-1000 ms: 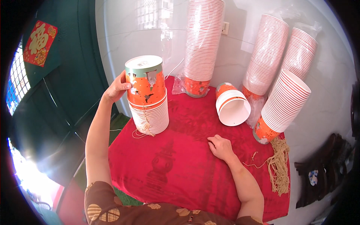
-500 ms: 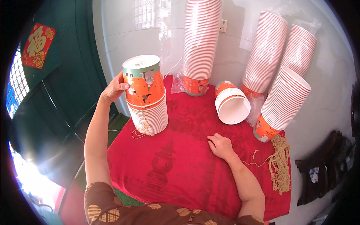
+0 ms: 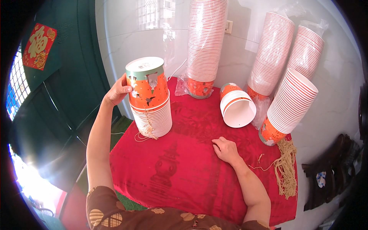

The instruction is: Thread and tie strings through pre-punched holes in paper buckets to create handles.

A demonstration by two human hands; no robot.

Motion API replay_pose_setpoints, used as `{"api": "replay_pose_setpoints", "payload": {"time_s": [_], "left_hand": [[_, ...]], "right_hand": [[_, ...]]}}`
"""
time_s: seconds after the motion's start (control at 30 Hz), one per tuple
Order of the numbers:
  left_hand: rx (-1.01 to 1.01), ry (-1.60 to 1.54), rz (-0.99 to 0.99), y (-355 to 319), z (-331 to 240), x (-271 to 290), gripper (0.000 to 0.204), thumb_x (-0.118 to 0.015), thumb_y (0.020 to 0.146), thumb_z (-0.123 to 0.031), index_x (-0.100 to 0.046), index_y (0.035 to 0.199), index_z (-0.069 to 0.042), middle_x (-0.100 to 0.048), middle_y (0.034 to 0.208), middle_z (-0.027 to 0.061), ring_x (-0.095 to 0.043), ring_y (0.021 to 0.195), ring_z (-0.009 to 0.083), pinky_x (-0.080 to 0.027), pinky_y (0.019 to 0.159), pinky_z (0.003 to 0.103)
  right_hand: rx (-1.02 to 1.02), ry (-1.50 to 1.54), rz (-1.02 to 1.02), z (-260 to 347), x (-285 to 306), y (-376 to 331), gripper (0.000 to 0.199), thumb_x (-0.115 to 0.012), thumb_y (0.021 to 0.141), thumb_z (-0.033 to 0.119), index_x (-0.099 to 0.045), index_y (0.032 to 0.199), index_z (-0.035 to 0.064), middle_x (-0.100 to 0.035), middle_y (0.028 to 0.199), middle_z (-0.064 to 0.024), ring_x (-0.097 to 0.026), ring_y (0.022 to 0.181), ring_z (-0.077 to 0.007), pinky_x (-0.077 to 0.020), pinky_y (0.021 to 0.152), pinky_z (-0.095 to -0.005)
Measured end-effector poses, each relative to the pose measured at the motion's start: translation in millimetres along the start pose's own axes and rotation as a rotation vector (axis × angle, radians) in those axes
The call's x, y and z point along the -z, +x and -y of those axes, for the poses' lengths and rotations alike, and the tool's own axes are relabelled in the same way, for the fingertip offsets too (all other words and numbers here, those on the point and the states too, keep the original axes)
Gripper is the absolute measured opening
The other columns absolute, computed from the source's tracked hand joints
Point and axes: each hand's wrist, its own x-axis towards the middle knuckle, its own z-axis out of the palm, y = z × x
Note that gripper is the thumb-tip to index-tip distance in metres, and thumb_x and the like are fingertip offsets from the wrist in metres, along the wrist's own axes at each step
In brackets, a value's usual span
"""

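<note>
I see my left hand [image 3: 118, 92] at the table's far left corner, its grip curled around the side of a short stack of orange and white paper cups [image 3: 150, 99], capped by a flat round lid, with pale string dangling at its base. My right hand [image 3: 226, 149] lies flat and empty, fingers loose, on the red patterned cloth [image 3: 180, 172] near the table's middle. A ribbed nested stack [image 3: 237, 105] lies on its side beyond it. Straw-coloured strings [image 3: 285, 168] pile at the right edge.
</note>
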Motion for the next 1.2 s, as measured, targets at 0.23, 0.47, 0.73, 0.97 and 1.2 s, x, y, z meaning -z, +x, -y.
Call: {"api": "replay_pose_setpoints", "payload": {"time_s": [0.23,0.47,0.73,0.97,1.2], "left_hand": [[-0.005,-0.013,0.005,-1,5,1,0.108,-0.092,0.055,-0.04,-0.039,0.142,-0.003,-0.052,0.137,0.0093,-0.047,0.127,0.023,-0.03,0.113,0.038],[0.06,0.092,0.011,-4,-1,0,0.113,-0.091,0.055,-0.046,-0.036,0.144,-0.004,-0.048,0.141,0.009,-0.042,0.131,0.0225,-0.026,0.114,0.039],[-0.159,0.367,-0.178,19,-47,1,0.096,-0.064,0.081,-0.064,-0.03,0.15,-0.006,-0.031,0.154,0.0181,-0.026,0.144,0.0299,-0.019,0.117,0.042],[0.001,1.196,-0.017,69,-88,-52,0.087,-0.056,0.082,-0.067,-0.039,0.148,-0.013,-0.029,0.155,0.0174,-0.023,0.145,0.0325,-0.023,0.117,0.046],[0.306,1.301,0.173,83,-82,-68,0.103,-0.048,0.074,-0.081,-0.035,0.15,-0.011,-0.03,0.154,0.0186,-0.029,0.143,0.0345,-0.025,0.116,0.048]], "right_hand": [[0.011,-0.003,-0.01,0,-1,1,0.017,-0.067,0.082,0.015,-0.07,0.096,0.0063,-0.063,0.081,-0.0106,-0.065,0.071,-0.0298,-0.0536,0.061,-0.0403],[0.015,-0.005,-0.027,-2,-1,0,0.017,-0.066,0.082,0.016,-0.07,0.096,0.0064,-0.062,0.081,-0.0105,-0.065,0.071,-0.0297,-0.0536,0.061,-0.0404],[0.014,-0.004,-0.009,-3,-3,-2,0.018,-0.066,0.083,0.015,-0.069,0.098,0.0067,-0.062,0.082,-0.0095,-0.064,0.072,-0.0294,-0.0524,0.062,-0.0406],[0.037,-0.012,-0.021,-2,-3,-1,0.017,-0.066,0.083,0.016,-0.07,0.096,0.0074,-0.063,0.082,-0.0099,-0.065,0.071,-0.0293,-0.0536,0.06,-0.0403],[0.033,-0.01,-0.022,-1,-2,-1,0.016,-0.066,0.083,0.016,-0.07,0.096,0.0076,-0.063,0.082,-0.01,-0.065,0.069,-0.03,-0.0533,0.059,-0.0406]]}}
